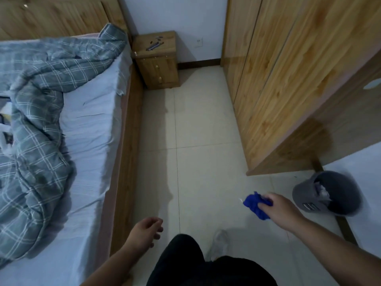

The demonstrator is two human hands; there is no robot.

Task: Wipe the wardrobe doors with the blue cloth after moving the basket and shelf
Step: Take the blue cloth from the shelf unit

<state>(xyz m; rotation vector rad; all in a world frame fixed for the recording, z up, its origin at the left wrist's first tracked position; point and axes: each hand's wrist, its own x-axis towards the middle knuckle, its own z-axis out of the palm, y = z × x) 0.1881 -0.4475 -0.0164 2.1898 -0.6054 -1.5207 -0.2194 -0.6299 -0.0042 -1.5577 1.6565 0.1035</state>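
Observation:
The wooden wardrobe doors [274, 83] run along the right side of the room, all closed. My right hand [279, 206] is held low over the tiled floor, shut on a crumpled blue cloth [255, 204], a little below the wardrobe's near corner. Just right of that hand a grey basket [309, 195] with white scraps inside stands on the floor against the wall. My left hand [147, 229] hangs beside the bed's edge with loosely curled fingers and nothing in it. No shelf shows in this view.
A bed [88, 124] with a grey plaid duvet fills the left side. A wooden nightstand [158, 65] stands at the far wall. Pale floor tiles [195, 120] form an aisle between bed and wardrobe. My dark trouser legs and a white shoe [219, 242] show at the bottom.

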